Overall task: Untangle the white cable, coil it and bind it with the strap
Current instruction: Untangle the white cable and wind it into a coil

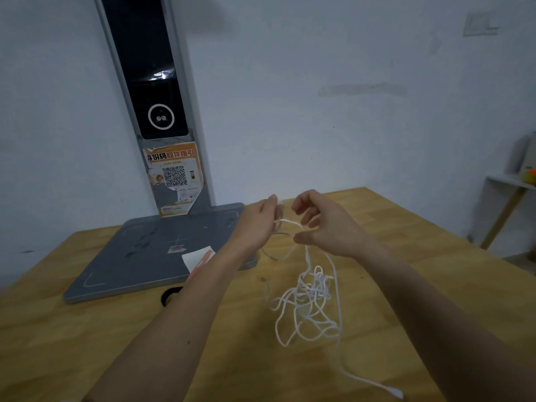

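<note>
The white cable (pixel 310 297) hangs in a loose tangle from my two hands down to the wooden table (pixel 87 338). One end with a plug lies at the lower right, near the table's front. My left hand (pixel 258 224) pinches a strand at the top of the tangle. My right hand (pixel 322 224) holds the cable between thumb and fingers just beside it, with a short span stretched between both hands. A thin dark strap-like piece (pixel 269 255) lies on the table under my hands.
A grey scanner stand (pixel 139 256) with a tall black column and an orange QR sticker occupies the table's back left. A white-orange card (pixel 200 259) lies on its base. A black ring (pixel 171 295) sits near its front edge. A white shelf (pixel 504 198) stands at right.
</note>
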